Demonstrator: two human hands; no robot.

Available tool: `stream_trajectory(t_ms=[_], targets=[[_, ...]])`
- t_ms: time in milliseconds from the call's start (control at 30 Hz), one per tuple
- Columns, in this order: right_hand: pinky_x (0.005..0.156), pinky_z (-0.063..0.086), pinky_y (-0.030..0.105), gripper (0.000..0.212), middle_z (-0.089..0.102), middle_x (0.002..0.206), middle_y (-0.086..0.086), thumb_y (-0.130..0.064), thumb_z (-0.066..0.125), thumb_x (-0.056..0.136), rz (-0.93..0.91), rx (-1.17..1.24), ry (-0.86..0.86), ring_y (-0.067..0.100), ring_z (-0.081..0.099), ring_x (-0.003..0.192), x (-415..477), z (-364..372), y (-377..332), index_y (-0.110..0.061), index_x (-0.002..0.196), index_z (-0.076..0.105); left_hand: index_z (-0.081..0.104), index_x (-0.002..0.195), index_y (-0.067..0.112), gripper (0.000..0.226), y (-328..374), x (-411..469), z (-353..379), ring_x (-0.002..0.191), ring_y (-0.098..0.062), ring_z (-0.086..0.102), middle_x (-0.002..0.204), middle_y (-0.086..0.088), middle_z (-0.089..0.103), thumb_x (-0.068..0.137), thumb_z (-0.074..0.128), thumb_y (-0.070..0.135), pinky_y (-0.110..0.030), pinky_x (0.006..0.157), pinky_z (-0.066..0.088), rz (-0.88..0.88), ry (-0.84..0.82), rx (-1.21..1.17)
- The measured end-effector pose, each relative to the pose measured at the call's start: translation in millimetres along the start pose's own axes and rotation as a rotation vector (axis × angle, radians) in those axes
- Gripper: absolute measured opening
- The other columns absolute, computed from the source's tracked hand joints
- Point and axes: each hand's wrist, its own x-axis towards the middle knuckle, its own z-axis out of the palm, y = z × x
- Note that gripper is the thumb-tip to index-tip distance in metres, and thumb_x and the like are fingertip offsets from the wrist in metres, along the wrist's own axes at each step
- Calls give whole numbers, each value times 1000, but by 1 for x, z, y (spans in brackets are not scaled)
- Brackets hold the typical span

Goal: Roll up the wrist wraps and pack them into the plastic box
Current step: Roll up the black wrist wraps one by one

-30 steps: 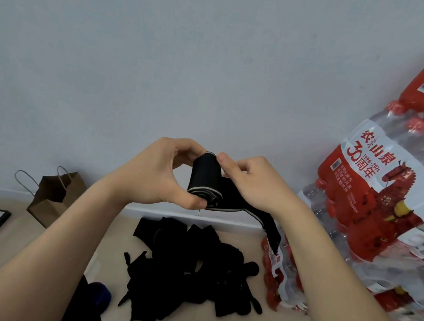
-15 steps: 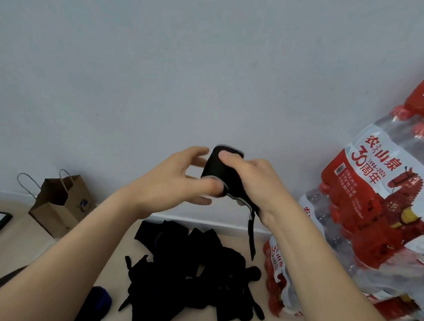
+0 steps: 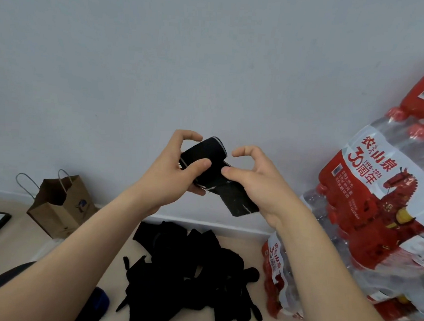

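Mostly rolled black wrist wrap [image 3: 204,152], tail loose

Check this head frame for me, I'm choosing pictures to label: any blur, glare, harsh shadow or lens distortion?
Head view: light is soft and even, with no hard shadows on the wall; the wrist wrap looks slightly soft, not smeared; the black pile is one dark mass with little detail; wide-angle stretch enlarges the forearms; no strong glare on the bottle packs.
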Motion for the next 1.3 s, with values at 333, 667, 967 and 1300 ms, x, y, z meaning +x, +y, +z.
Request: stream_trajectory(t_ms=[333, 667, 967, 1300], targets=[[81, 60, 24, 23, 84, 101, 5, -7, 79, 94, -389, 42, -84, 19, 81, 97, 0, -5, 6, -24, 109, 82, 71, 126, 14, 39, 5, 0, 1, 100, -27, 77, 122, -15, 71, 108, 44, -7, -35, 83, 65, -102, -88, -295], [87, 50, 25, 16, 57, 119, 4, -34, 63, 107, -430, -358, 281, 9, 61, 106, 6, 23, 16, -18, 109, 67, 78, 89, 25, 33, 2, -5, 19, 78, -17, 66, 89, -2, 66, 111, 58, 38, -34, 75, 60, 85, 1, -89], [90, 66, 53, 25, 76, 127, 15, -31, 54, 112, 103, 496, -80, 31, 80, 104, 3, 41, 15, -14, 130, 57, 51, 135, 24, 27, 1, -13, 28, 112, -10, 67, 120, 3, 70, 109, 54, 19, -27, 97, 55, 163, -15, 110], [67, 57, 29, 18, 69, 96, -3, -30, 68, 99, -572, 7, 305, 15, 70, 82, 0, 51, 17, -24, 109, 55, 51, 135, 28, 37, 0, -17, 36, 92, -13, 73, 109, -2, 74, 102, 36, 35, -36, 72, 60, 119, 52, -144]])
